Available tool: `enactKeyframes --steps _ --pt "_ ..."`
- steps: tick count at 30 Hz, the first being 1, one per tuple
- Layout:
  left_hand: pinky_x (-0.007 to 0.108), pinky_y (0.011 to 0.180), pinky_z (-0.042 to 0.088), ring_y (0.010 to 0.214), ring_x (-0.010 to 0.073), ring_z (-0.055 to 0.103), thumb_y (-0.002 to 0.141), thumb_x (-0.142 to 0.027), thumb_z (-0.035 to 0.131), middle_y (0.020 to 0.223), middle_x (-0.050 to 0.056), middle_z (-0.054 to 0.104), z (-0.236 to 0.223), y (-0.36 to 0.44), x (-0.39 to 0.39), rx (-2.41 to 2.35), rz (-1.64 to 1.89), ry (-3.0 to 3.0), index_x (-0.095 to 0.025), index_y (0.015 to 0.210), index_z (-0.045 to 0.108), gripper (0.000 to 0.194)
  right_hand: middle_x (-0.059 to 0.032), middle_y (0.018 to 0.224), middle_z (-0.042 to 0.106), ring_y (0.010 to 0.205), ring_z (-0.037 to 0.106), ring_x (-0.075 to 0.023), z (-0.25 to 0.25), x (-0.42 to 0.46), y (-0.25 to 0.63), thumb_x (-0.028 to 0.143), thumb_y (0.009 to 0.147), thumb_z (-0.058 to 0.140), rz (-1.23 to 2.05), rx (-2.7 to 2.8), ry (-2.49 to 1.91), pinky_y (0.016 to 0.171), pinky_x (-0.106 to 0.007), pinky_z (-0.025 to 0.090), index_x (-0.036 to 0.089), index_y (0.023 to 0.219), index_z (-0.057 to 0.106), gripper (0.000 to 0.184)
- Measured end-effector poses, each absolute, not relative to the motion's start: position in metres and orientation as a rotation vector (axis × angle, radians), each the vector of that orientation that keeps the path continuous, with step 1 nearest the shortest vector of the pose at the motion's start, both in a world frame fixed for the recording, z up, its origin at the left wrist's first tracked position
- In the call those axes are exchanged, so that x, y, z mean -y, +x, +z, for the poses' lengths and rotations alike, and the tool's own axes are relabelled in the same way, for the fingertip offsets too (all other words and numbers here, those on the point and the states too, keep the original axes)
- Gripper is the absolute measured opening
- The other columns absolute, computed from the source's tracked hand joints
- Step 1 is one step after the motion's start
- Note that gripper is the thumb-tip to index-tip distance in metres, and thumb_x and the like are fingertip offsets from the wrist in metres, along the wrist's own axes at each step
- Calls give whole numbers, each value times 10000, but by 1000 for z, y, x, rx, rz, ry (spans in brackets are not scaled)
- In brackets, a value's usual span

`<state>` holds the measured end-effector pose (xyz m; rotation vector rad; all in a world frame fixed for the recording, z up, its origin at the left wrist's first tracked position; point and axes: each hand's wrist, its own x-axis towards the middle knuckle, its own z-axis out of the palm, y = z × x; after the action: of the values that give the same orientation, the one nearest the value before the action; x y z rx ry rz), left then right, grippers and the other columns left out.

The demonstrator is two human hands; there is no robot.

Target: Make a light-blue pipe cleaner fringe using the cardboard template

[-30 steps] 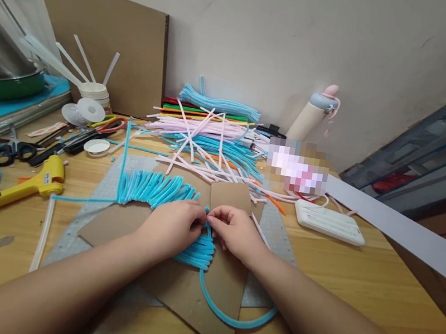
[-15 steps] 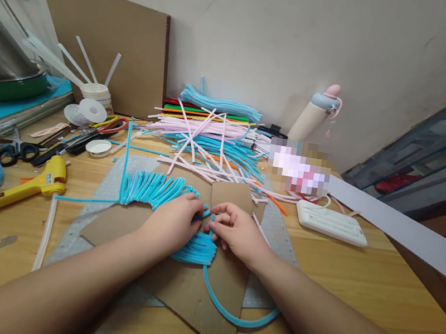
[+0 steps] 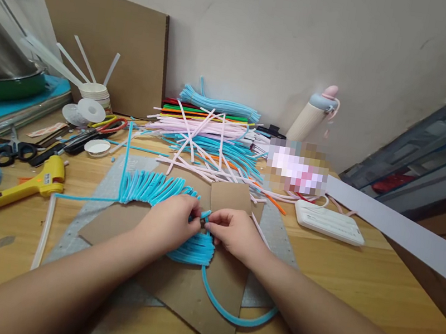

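Observation:
Blue pipe cleaner (image 3: 193, 250) is wound in close rows around the arms of a brown cardboard cross (image 3: 205, 305), with another wound stretch (image 3: 154, 187) at the upper left. My left hand (image 3: 174, 224) is closed over the middle, thumb and forefinger pinched by a short blue end. Opposite it, my right hand (image 3: 233, 233) pinches the blue pipe cleaner between thumb and forefinger. A loose blue length (image 3: 233, 318) curves out from the wound rows and passes beneath my right forearm. My left hand hides the centre of the cross.
A grey cutting mat (image 3: 269, 276) lies under the cardboard. A yellow glue gun (image 3: 19, 185) and scissors (image 3: 14, 148) are at the left. Behind are loose pipe cleaners (image 3: 217, 152) and a tilted bottle (image 3: 311, 113). A white power strip (image 3: 328, 223) sits at the right.
My right hand has moved slightly left, so its fingertips are closer to my left hand. A short blue end now shows between the two hands.

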<state>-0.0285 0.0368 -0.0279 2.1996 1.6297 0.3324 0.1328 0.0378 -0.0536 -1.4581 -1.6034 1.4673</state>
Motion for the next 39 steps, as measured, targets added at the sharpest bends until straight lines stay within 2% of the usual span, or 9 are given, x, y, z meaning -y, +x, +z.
enactKeyframes --steps 4,9,13,18,22,26,29,33,39 --pt "240 558 347 666 151 533 705 -223 499 746 7 603 -27 -29 -35 -1544 281 2230 -213 726 578 83 23 538 543 421 467 -64 -53 -37 133 217 672 588 1473 1571 -1443 381 -164 318 133 729 601 103" --pt "240 540 336 633 139 517 706 -188 493 729 -2 590 -26 -29 -34 -1449 230 2296 -214 685 579 93 29 629 565 441 494 -69 -53 -37 133 209 654 604 1560 1483 -1346 378 -163 329 150 927 530 289" --pt "245 583 368 681 150 525 720 -160 480 745 10 580 -27 -30 -34 -1450 303 2289 -205 721 577 107 31 555 529 392 429 -55 -52 -37 133 264 718 553 1520 1528 -1388 367 -172 297 149 789 569 136" --pt "252 619 392 718 161 528 707 -106 462 773 35 566 -33 -30 -37 -1528 349 2268 -186 779 566 150 63 491 459 362 345 -49 -55 -36 134 348 768 519 1440 1361 -1330 359 -173 255 178 783 508 171" --pt "264 629 391 714 166 529 710 -113 468 780 40 569 -36 -28 -37 -1533 298 2312 -189 775 570 143 67 486 438 398 360 -58 -58 -35 132 362 807 468 1480 1291 -1234 380 -166 272 186 802 475 176" --pt "278 621 385 712 179 528 743 -185 490 769 47 567 -35 -24 -36 -1581 266 2325 -182 733 564 75 37 592 508 498 448 -72 -57 -34 131 288 741 554 1502 1407 -1244 468 -191 370 165 821 517 151" --pt "272 621 379 713 172 524 749 -155 469 757 45 559 -34 -24 -37 -1602 300 2337 -175 703 541 88 11 691 538 608 497 -91 -56 -35 132 219 684 591 1496 1468 -1228 553 -215 416 152 827 533 168" --pt "263 624 379 726 168 524 764 -170 467 757 38 557 -33 -26 -37 -1603 388 2302 -176 744 534 70 26 700 527 590 479 -79 -57 -35 132 180 649 610 1486 1461 -1248 537 -204 393 170 816 468 219" --pt "254 603 376 712 163 529 763 -199 480 758 29 570 -28 -27 -35 -1573 341 2256 -189 762 558 78 45 670 518 574 481 -85 -61 -37 131 193 631 619 1490 1441 -1234 521 -202 386 199 757 388 264"
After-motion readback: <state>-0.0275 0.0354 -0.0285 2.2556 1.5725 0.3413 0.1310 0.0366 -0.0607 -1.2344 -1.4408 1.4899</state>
